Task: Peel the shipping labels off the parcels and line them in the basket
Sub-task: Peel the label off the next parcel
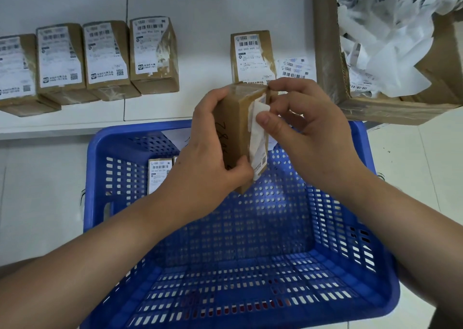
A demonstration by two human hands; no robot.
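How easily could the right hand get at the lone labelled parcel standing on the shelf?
Probably not yet: the right hand is pinching the label on the held parcel. The lone parcel stands unobstructed just beyond.

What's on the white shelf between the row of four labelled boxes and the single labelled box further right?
Nothing: in the head view that stretch of white shelf is bare.

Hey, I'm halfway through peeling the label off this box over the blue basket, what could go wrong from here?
1. The label is creased where your right hand pinches it, so it may tear and leave a strip stuck to the parcel.
2. The left hand grips only one side; a hard pull might twist the parcel loose into the basket.
3. The loose flap could fold and stick to itself.
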